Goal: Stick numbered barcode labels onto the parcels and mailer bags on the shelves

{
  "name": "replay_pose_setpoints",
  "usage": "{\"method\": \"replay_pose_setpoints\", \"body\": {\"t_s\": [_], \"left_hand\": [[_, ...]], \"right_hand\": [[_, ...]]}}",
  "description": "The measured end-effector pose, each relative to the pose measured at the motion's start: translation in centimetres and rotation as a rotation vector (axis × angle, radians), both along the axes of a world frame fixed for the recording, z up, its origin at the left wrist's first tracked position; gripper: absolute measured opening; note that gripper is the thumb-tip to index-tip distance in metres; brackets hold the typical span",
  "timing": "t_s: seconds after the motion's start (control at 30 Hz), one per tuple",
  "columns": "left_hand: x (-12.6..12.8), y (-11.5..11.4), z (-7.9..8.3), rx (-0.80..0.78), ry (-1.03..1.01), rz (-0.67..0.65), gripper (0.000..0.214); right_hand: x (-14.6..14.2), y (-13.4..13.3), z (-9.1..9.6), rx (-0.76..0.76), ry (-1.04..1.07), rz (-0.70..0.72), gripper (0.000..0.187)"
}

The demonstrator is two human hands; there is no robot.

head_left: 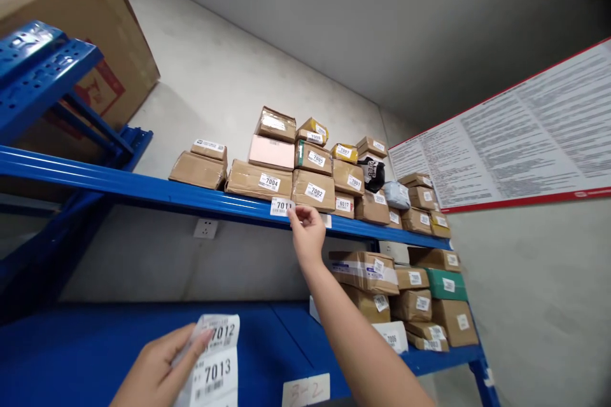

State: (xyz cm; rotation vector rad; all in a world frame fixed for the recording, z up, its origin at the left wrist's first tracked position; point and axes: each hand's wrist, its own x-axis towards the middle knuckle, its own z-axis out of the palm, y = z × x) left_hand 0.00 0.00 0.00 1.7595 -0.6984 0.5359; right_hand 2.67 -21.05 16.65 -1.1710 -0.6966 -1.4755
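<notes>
My right hand [308, 232] reaches up to the front edge of the upper blue shelf [143, 187], fingertips pinched on a white label marked 7011 [281, 206] stuck on that edge. My left hand [160, 365] is low at the bottom, closed on a strip of white number labels [214, 362] reading 7012 and 7013. Just above the 7011 label sit brown parcels labelled 7004 [260, 180] and 7002 [314, 190].
Several more taped parcels are stacked along the upper shelf and on the lower shelf [410, 299] at right. A large cardboard box [81, 32] sits on the top left rack. A white wall poster with a red border [515, 140] hangs right. A wall socket [205, 227] shows under the shelf.
</notes>
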Motion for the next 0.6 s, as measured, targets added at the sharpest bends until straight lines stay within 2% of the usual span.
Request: {"method": "replay_pose_setpoints", "body": {"t_s": [0.1,0.2,0.3,0.37,0.43,0.5,0.6], "left_hand": [[2.7,1.1,1.8,-0.065,0.013,0.009,0.048],[5.2,1.7,3.8,-0.134,0.029,-0.057,0.048],[6.6,2.0,6.0,-0.17,0.04,-0.133,0.048],[7.1,2.2,7.2,-0.173,0.043,-0.178,0.048],[7.3,2.4,8.2,-0.155,0.042,-0.215,0.048],[7.4,2.7,8.9,-0.122,0.035,-0.244,0.048],[7.5,3.3,9.6,-0.097,0.041,-0.283,0.047]], "right_hand": [[0.2,0.2,3.4,-0.048,-0.03,-0.099,0.026],[0.6,0.8,8.0,-0.062,-0.055,-0.195,0.021],[1.4,1.8,12.4,-0.069,-0.07,-0.315,0.012],[2.2,2.6,14.5,-0.066,-0.05,-0.421,0.007],[2.9,3.5,15.7,-0.054,-0.017,-0.537,0.003],[3.4,4.4,15.9,-0.037,0.011,-0.636,0.007],[3.8,5.5,15.5,0.015,-0.012,-0.845,0.031]]}}
